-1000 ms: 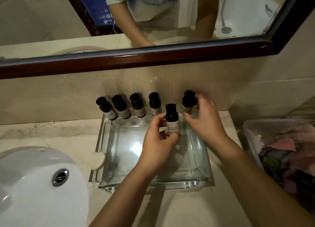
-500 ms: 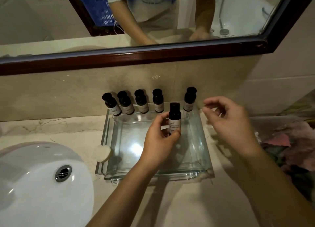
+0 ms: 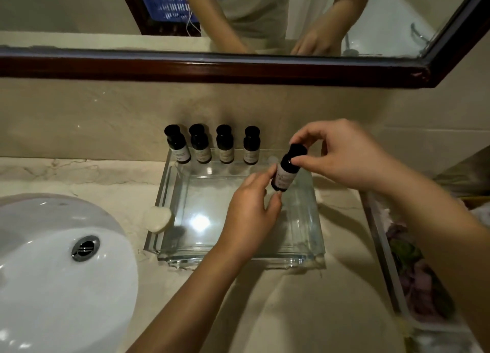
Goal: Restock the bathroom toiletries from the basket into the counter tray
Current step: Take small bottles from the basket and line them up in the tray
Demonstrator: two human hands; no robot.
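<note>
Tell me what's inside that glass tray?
The tray holds four dark bottles along its back; right hand and left hand hold a fifth bottle above, hiding some floor.

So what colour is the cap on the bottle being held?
Black cap on a dark bottle, seen in the head view.

Five bottles: four [image 3: 177, 151] [image 3: 200, 149] [image 3: 224, 148] [image 3: 251, 149] in a row, a fifth bottle [image 3: 287, 171] held. Two hands, left [image 3: 249, 214] and right [image 3: 342, 153]. One tray [image 3: 165, 206], one soap [image 3: 157, 218], one sink [image 3: 66, 286], one mirror [image 3: 212, 66], one bin [image 3: 381, 246], one basket [image 3: 169, 5] reflected.
</note>
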